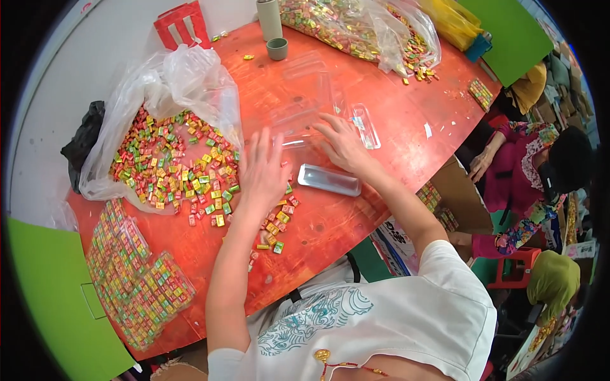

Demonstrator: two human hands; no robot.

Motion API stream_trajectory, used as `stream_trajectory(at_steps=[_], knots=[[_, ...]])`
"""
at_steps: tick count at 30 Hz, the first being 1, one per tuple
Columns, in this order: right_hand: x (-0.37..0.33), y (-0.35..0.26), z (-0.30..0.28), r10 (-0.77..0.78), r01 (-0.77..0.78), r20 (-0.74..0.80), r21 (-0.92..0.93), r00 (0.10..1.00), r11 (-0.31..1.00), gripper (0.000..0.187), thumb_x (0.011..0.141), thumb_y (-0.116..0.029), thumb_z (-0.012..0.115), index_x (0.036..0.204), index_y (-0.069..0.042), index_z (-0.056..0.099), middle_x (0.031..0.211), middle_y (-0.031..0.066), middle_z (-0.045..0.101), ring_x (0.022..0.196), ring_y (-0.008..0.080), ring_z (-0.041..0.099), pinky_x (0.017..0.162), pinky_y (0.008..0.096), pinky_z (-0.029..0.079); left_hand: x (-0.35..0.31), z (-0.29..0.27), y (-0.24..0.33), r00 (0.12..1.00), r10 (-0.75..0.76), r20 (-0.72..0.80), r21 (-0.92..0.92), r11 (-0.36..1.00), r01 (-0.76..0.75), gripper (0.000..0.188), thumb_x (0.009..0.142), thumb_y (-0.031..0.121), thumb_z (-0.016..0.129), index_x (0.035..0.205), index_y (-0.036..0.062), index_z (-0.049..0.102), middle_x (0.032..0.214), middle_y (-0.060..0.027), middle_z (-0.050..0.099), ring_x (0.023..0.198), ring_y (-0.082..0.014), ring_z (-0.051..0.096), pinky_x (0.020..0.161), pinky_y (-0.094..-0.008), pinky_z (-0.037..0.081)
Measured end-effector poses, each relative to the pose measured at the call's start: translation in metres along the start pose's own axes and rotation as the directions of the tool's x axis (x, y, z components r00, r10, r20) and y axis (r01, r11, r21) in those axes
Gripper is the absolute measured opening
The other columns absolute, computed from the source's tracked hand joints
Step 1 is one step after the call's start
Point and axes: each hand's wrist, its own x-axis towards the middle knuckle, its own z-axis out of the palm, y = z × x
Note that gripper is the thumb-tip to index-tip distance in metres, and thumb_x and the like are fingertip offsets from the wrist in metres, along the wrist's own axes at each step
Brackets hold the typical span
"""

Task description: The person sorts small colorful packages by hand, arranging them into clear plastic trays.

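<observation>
My left hand [264,168] is open, fingers stretched forward and slightly blurred, over the right side of a pile of small wrapped candies [184,168] in red, yellow and green. My right hand [346,145] is open too, its spread fingertips beside clear plastic trays [295,124] that are partly hard to make out. Whether those fingertips touch the plastic I cannot tell. Just below that hand lies a clear rectangular tray [329,180] with nothing in it. Another clear tray [366,127] rests to its right. Loose candies [274,228] lie by my left wrist.
Filled candy trays [136,273] cover the left table end. An open plastic bag [171,82] surrounds the pile; a bigger candy bag [356,32] lies at the back. A bottle [269,19] and grey cup [277,49] stand there. Another person [518,165] sits at right beside a cardboard box [460,193].
</observation>
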Motion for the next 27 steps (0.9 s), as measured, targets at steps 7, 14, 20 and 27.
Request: stream_trajectory(at_steps=[7, 14, 20, 27], knots=[[0.024, -0.014, -0.003, -0.038, 0.037, -0.030, -0.009, 0.999, 0.999, 0.041, 0.086, -0.013, 0.067, 0.126, -0.007, 0.059, 0.136, 0.0176, 0.052, 0.121, 0.0386, 0.053, 0.100, 0.0491, 0.044, 0.090, 0.085, -0.028, 0.974, 0.088, 0.207, 0.113, 0.987, -0.113, 0.073, 0.095, 0.048, 0.054, 0.156, 0.0166, 0.030, 0.163, -0.0171, 0.019, 0.150, -0.0395, 0.019, 0.115, -0.0665, 0.017], [-0.055, -0.121, 0.022, -0.194, 0.152, 0.377, 0.138, 0.906, 0.979, 0.070, 0.081, -0.038, 0.072, 0.138, -0.004, 0.050, 0.150, 0.0242, 0.038, 0.139, 0.0425, 0.037, 0.108, 0.0550, 0.034, 0.117, 0.098, -0.045, 0.922, 0.126, 0.367, 0.116, 0.977, -0.180, 0.076, 0.095, 0.064, 0.041, 0.157, 0.0223, 0.028, 0.164, -0.0171, 0.018, 0.150, -0.0406, 0.017, 0.115, -0.0691, 0.013], [-0.031, -0.147, 0.085, -0.082, 0.083, 0.287, 0.009, 0.954, 0.997, 0.077, 0.087, -0.054, 0.060, 0.146, -0.007, 0.043, 0.156, 0.0240, 0.030, 0.146, 0.0469, 0.022, 0.111, 0.0650, 0.022, 0.118, 0.096, -0.044, 0.902, 0.129, 0.411, 0.046, 0.986, -0.162, 0.080, 0.094, 0.066, 0.041, 0.158, 0.0213, 0.025, 0.164, -0.0185, 0.017, 0.150, -0.0420, 0.015, 0.116, -0.0686, 0.011], [0.034, -0.142, 0.162, -0.062, 0.068, 0.102, -0.055, 0.993, 0.996, 0.070, 0.090, -0.047, 0.056, 0.146, -0.006, 0.043, 0.154, 0.0242, 0.034, 0.144, 0.0521, 0.022, 0.114, 0.0684, 0.015, 0.111, 0.096, -0.037, 0.895, 0.143, 0.422, 0.116, 0.971, -0.209, 0.086, 0.091, 0.067, 0.047, 0.159, 0.0195, 0.023, 0.163, -0.0195, 0.019, 0.149, -0.0433, 0.017, 0.115, -0.0685, 0.012]])
